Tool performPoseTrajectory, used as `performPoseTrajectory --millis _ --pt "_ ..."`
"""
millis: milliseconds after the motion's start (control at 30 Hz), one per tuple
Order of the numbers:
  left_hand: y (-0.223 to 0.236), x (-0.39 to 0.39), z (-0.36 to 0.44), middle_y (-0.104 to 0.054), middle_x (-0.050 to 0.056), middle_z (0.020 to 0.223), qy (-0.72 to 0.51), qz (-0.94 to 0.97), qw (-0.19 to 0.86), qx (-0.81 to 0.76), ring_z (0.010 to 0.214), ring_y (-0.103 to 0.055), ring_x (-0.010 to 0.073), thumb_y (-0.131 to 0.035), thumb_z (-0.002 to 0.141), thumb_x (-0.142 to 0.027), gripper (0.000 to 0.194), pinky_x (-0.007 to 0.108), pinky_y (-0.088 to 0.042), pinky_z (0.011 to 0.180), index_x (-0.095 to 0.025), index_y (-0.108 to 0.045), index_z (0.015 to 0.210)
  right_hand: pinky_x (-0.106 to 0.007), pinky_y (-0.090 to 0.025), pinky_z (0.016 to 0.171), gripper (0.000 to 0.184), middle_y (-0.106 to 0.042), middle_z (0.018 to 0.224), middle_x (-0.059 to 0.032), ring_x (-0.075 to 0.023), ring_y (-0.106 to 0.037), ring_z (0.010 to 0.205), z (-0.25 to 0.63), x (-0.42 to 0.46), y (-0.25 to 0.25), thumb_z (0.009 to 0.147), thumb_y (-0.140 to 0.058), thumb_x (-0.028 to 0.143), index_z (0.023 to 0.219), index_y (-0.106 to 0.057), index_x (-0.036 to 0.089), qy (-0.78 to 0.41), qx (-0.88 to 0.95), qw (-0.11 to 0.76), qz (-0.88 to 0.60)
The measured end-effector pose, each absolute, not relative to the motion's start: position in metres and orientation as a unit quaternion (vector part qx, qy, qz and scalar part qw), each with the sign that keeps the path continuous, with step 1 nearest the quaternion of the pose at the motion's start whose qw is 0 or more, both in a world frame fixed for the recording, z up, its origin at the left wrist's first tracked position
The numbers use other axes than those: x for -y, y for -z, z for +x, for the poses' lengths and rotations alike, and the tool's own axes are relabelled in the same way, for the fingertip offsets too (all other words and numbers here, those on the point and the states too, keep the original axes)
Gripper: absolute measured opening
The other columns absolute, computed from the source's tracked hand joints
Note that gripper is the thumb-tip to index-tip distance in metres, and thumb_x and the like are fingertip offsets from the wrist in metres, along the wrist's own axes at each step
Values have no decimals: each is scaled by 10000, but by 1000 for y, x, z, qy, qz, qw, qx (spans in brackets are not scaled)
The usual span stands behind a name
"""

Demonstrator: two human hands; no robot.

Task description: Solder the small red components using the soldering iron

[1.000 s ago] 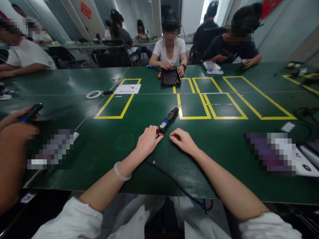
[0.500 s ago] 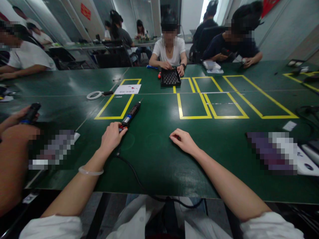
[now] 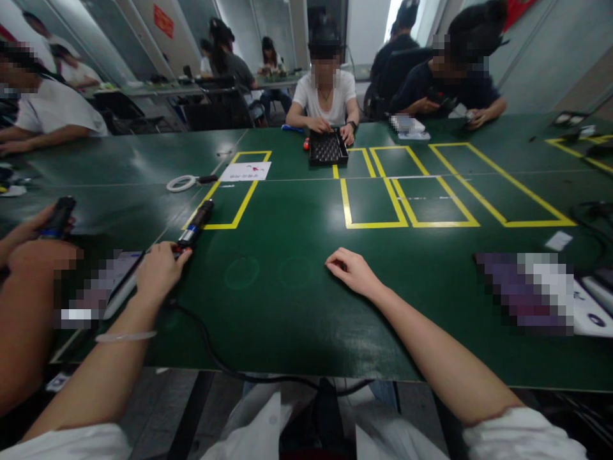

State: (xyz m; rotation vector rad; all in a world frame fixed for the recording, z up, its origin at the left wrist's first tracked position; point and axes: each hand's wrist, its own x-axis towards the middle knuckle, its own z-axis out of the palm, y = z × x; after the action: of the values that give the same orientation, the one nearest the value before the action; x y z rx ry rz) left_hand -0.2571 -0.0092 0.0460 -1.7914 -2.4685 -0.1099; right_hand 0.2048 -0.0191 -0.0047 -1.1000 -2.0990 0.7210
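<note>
My left hand point(image 3: 159, 271) is wrapped round the rear end of an electric screwdriver point(image 3: 192, 227), a black and silver tool with a blue band. Its front end points away and slightly right, over the left yellow taped outline. A black cord point(image 3: 205, 338) runs from behind that hand across the green table and over the front edge. My right hand point(image 3: 353, 271) rests on the table, right of the middle, fingers curled in and nothing visible in them. The two hands are well apart.
Yellow tape outlines point(image 3: 376, 225) mark the green table point(image 3: 287, 319). A white paper point(image 3: 246, 171) and a white ring-shaped cable point(image 3: 182, 183) lie at the far left. Opposite, a person handles a black tray point(image 3: 328, 150). At left, a co-worker's hand holds a dark tool point(image 3: 61, 214).
My left hand has carried the electric screwdriver from the middle of the table to the left, and its cord has trailed along. My right hand has stayed in place.
</note>
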Motion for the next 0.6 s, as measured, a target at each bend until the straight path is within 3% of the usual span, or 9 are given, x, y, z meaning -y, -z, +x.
performPoseTrajectory --millis 100,200,467,600 --pt "-48 13 -250 -542 139 1168 -25 -573 159 804 1008 -504 276 -381 936 -481 464 265 -344 720 -131 -505 1213 -249 -410 673 108 -589 815 -16 -126 -547 713 205 20 4 907 -551 206 875 -652 188 -276 800 323 -423" --pt "-49 15 -242 -544 127 1148 -47 -588 199 783 986 -499 257 -379 944 -450 401 254 -332 692 -145 -542 1148 -248 -410 670 102 -585 807 -14 -127 -544 709 205 20 3 904 -554 201 872 -650 190 -278 800 325 -420" --pt "-57 17 -232 -563 119 1131 -68 -571 171 800 962 -523 254 -334 945 -477 434 249 -294 589 -145 -559 1111 -248 -414 673 103 -593 822 -18 -131 -552 724 206 18 7 907 -556 210 881 -655 197 -280 802 325 -416" --pt "-62 13 -226 -602 115 1108 -34 -548 124 826 906 -559 252 -336 935 -473 444 267 -357 635 -141 -570 1115 -248 -415 674 101 -595 822 -17 -130 -553 721 204 18 6 906 -558 212 878 -654 198 -279 802 327 -415"
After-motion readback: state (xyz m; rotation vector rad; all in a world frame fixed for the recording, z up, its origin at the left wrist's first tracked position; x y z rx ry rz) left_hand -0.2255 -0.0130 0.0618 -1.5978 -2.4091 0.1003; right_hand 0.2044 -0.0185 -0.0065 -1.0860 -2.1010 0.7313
